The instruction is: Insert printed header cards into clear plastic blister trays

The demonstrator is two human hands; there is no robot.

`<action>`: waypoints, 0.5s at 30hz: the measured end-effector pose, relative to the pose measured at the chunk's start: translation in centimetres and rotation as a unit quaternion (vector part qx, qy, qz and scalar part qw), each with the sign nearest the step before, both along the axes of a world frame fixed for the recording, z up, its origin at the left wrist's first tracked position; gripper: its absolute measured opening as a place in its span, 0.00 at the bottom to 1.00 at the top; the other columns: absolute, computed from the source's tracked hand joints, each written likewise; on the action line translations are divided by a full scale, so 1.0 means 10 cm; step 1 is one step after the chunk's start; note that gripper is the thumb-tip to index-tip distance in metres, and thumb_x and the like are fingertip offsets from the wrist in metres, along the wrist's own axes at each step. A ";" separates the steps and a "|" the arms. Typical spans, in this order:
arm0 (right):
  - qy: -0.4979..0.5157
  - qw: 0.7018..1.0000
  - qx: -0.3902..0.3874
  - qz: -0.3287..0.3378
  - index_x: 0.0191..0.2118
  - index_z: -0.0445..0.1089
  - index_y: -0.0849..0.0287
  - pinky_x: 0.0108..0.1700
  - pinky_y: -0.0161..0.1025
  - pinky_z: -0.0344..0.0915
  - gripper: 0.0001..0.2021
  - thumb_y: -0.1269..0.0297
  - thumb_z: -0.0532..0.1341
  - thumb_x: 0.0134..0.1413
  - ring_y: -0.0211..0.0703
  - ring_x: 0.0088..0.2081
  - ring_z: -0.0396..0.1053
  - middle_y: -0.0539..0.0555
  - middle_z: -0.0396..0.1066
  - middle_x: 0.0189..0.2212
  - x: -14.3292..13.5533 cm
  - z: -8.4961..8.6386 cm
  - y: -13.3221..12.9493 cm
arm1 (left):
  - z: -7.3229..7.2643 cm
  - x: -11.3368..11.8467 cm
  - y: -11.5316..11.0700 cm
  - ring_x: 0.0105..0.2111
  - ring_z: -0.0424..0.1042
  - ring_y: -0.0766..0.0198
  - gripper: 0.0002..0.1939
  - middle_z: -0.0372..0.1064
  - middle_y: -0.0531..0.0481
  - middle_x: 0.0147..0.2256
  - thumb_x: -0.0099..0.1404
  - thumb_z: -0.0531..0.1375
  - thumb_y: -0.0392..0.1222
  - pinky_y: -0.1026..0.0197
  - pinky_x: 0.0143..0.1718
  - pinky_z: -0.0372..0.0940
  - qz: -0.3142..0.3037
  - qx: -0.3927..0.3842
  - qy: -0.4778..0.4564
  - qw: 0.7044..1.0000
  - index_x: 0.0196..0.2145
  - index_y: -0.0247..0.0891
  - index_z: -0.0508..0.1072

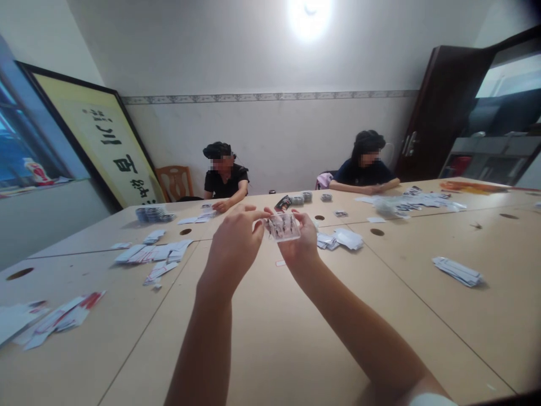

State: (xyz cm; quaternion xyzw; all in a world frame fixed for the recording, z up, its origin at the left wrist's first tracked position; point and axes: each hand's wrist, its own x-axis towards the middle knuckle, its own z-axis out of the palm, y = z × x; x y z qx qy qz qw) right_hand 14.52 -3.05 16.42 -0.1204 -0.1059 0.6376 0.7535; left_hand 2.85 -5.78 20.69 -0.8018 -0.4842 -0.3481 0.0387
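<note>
A small clear plastic case (282,227) with dark pieces inside is held up over the middle of the table. My left hand (237,239) grips its left edge between thumb and fingers. Around its right side and underneath is my right hand (302,239), with the thumb near the top right corner. Just behind the case, a dark printed packet (283,203) shows above my fingers. White packets (347,238) lie on the table to the right of my right hand.
Two people sit across the table (270,338). Paper strips (154,252) and stacked cases (154,214) lie left; a white bundle (457,272) and a plastic-bag pile (393,207) lie right. Small stacks (307,197) stand at the far edge.
</note>
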 end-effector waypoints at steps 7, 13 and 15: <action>-0.002 1.000 -0.002 -0.002 0.37 0.57 0.54 0.39 0.44 0.75 0.07 0.70 0.53 0.49 0.46 0.33 0.78 0.50 0.72 0.29 0.02 0.02 0.01 | 0.02 0.02 -0.02 0.55 0.71 0.50 0.16 0.74 0.44 0.53 0.67 0.56 0.36 0.45 0.59 0.63 -0.007 0.007 -0.017 1.000 0.48 0.43 0.80; -0.005 1.000 0.000 0.001 0.37 0.57 0.54 0.41 0.46 0.74 0.08 0.69 0.54 0.49 0.49 0.36 0.79 0.51 0.73 0.30 0.01 0.03 -0.02 | 0.03 0.04 -0.03 0.52 0.72 0.50 0.09 0.75 0.42 0.50 0.67 0.59 0.37 0.46 0.57 0.63 0.006 0.025 -0.026 0.999 0.41 0.40 0.80; -0.006 1.000 -0.005 0.004 0.37 0.57 0.54 0.41 0.46 0.74 0.08 0.69 0.54 0.49 0.49 0.37 0.80 0.51 0.73 0.30 0.00 0.02 -0.03 | 0.03 0.03 -0.02 0.51 0.73 0.49 0.08 0.75 0.42 0.48 0.67 0.59 0.38 0.46 0.55 0.64 0.008 0.027 -0.027 0.999 0.38 0.39 0.79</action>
